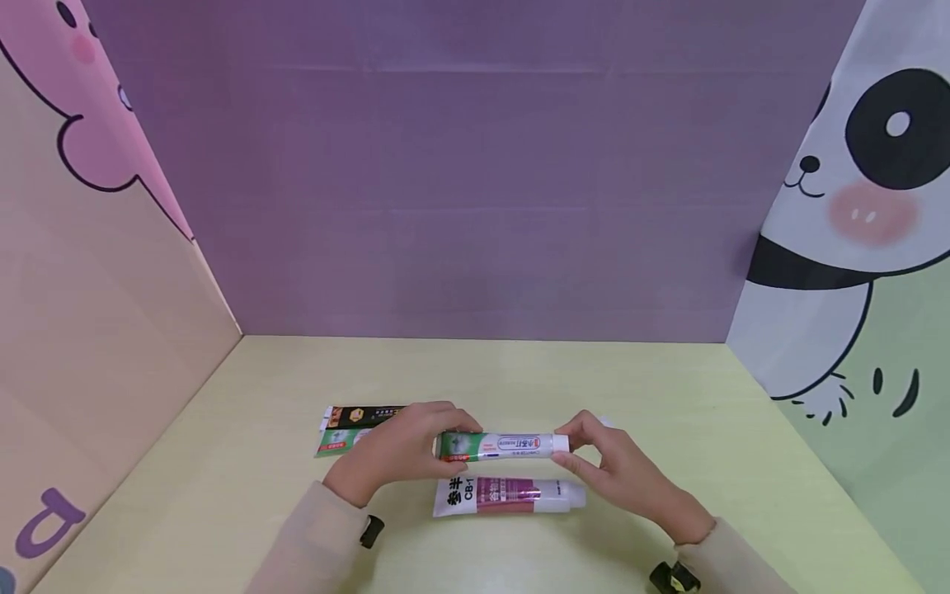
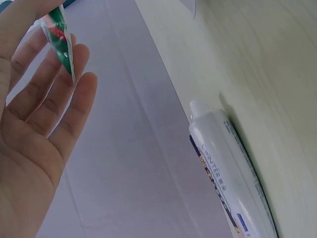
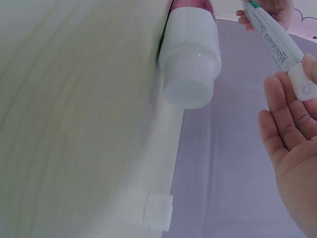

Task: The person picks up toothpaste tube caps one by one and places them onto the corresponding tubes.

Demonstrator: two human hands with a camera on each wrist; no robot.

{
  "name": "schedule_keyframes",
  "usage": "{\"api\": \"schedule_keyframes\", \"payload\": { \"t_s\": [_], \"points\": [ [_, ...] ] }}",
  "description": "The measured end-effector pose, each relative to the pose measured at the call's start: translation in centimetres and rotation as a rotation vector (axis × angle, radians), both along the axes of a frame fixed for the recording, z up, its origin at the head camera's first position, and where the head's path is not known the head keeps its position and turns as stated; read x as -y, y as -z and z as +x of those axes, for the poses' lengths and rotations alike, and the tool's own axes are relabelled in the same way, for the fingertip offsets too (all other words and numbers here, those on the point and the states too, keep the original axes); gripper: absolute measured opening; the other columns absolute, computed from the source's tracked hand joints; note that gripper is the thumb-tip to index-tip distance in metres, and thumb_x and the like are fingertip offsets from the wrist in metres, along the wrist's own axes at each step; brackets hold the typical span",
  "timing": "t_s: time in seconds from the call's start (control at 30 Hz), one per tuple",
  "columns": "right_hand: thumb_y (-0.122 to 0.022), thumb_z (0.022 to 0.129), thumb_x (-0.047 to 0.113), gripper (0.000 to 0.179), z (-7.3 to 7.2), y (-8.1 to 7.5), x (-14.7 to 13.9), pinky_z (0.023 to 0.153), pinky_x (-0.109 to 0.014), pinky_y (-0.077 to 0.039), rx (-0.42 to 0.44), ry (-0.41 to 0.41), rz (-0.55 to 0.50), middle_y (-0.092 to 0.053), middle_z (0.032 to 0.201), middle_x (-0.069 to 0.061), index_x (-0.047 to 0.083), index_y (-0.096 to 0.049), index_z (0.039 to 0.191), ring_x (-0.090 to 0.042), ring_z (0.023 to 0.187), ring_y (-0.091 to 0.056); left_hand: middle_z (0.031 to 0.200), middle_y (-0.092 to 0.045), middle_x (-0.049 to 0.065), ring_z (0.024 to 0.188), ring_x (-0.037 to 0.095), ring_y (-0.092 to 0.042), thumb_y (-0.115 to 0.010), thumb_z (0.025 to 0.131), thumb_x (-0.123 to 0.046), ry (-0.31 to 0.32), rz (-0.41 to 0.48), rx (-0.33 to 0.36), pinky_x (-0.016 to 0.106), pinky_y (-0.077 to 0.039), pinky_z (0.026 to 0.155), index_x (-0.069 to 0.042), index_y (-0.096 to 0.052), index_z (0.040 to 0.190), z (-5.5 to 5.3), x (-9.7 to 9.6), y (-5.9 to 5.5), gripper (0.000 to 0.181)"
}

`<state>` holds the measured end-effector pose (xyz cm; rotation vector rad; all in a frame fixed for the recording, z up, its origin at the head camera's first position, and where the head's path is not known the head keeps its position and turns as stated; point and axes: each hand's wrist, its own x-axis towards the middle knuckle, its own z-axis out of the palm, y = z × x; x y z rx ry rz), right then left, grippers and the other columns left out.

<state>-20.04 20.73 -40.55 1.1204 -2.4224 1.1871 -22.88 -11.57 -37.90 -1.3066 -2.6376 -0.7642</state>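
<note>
Between both hands a green-and-white toothpaste tube (image 1: 512,445) is held level above the table. My left hand (image 1: 404,450) grips its green crimped end (image 2: 60,42) between thumb and fingers, the other fingers stretched out. At the opposite end, my right hand (image 1: 619,462) pinches the white cap (image 3: 301,82) with thumb and index finger. Just in front lies a white-and-pink toothpaste tube (image 1: 508,497) marked CB-1, cap to the right. Behind my left hand are a black toothpaste tube (image 1: 364,417) and another green one (image 1: 337,440), both partly covered by that hand.
A small white piece (image 1: 606,421) shows behind my right hand. The left wrist view has a white tube (image 2: 223,173) lettered CWINTER on the table. Purple (image 1: 482,206), pink (image 1: 111,289) and green panels (image 1: 853,470) with cartoon animals enclose the pale wooden table (image 1: 475,379).
</note>
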Motion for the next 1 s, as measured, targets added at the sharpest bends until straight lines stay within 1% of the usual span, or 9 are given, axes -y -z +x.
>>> {"api": "schedule_keyframes", "payload": {
  "t_s": [0.1, 0.23, 0.43, 0.63, 0.7, 0.83, 1.0],
  "points": [
    [-0.071, 0.094, 0.008, 0.024, -0.1, 0.1, -0.3, 0.054, -0.027, -0.049, -0.003, 0.012, 0.004, -0.070, 0.103, 0.007, 0.017, -0.057, 0.111, -0.011, 0.088, -0.066, 0.102, -0.064, -0.009, 0.084, 0.005, -0.056, -0.082, 0.082, -0.021, 0.003, 0.005, -0.024, 0.024, -0.052, 0.077, -0.013, -0.071, 0.115, 0.0, 0.2, 0.0, 0.036],
    [-0.071, 0.094, 0.009, 0.024, -0.2, 0.2, -0.7, 0.057, -0.027, -0.049, 0.004, 0.022, 0.024, -0.069, 0.101, 0.009, 0.016, -0.057, 0.112, -0.009, 0.087, -0.065, 0.104, -0.067, -0.006, 0.085, 0.005, -0.057, -0.082, 0.081, -0.021, -0.006, 0.002, -0.049, 0.022, -0.051, 0.077, -0.010, -0.072, 0.114, 0.0, 0.3, 0.1, 0.036],
    [-0.073, 0.093, 0.016, 0.021, -0.3, 0.0, -0.9, 0.064, -0.029, -0.051, 0.024, 0.059, 0.073, -0.065, 0.099, 0.012, 0.017, -0.061, 0.110, -0.007, 0.085, -0.062, 0.106, -0.069, -0.003, 0.086, 0.005, -0.057, -0.082, 0.082, -0.023, -0.023, -0.004, -0.054, 0.022, -0.052, 0.077, -0.008, -0.074, 0.114, 0.0, 0.2, 0.3, 0.036],
    [-0.077, 0.090, 0.016, 0.021, -0.4, 0.2, -1.2, 0.068, -0.032, -0.053, -0.029, 0.088, 0.085, -0.058, 0.097, 0.014, 0.019, -0.065, 0.107, -0.006, 0.083, -0.058, 0.107, -0.069, -0.002, 0.091, 0.008, -0.057, -0.083, 0.082, -0.023, -0.022, -0.003, -0.050, 0.023, -0.053, 0.079, -0.008, -0.074, 0.114, -0.1, 0.1, 0.4, 0.037],
    [-0.077, 0.089, 0.015, 0.021, -0.5, 0.2, -1.2, 0.068, -0.032, -0.053, -0.031, 0.089, 0.085, -0.058, 0.097, 0.014, 0.019, -0.066, 0.107, -0.005, 0.082, -0.058, 0.107, -0.068, -0.002, 0.092, 0.008, -0.057, -0.083, 0.082, -0.023, -0.024, -0.010, -0.054, 0.023, -0.053, 0.080, -0.008, -0.074, 0.114, -0.2, 0.0, 0.5, 0.037],
    [-0.077, 0.089, 0.016, 0.021, -0.6, 0.2, -1.1, 0.070, -0.031, -0.054, -0.007, 0.103, 0.105, -0.059, 0.098, 0.013, 0.016, -0.067, 0.108, -0.005, 0.082, -0.059, 0.109, -0.069, -0.001, 0.095, 0.009, -0.059, -0.084, 0.082, -0.022, -0.026, -0.019, -0.062, 0.024, -0.053, 0.083, -0.008, -0.074, 0.116, -0.4, -0.1, 0.7, 0.038],
    [-0.077, 0.089, 0.013, 0.021, -0.9, 0.3, -0.8, 0.071, -0.027, -0.054, 0.039, 0.126, 0.142, -0.060, 0.097, 0.009, 0.013, -0.068, 0.108, -0.005, 0.081, -0.058, 0.111, -0.071, 0.002, 0.098, 0.012, -0.062, -0.083, 0.083, -0.019, -0.013, -0.033, -0.046, 0.028, -0.053, 0.085, -0.007, -0.073, 0.118, -0.6, -0.2, 1.1, 0.038]
  ]
}}
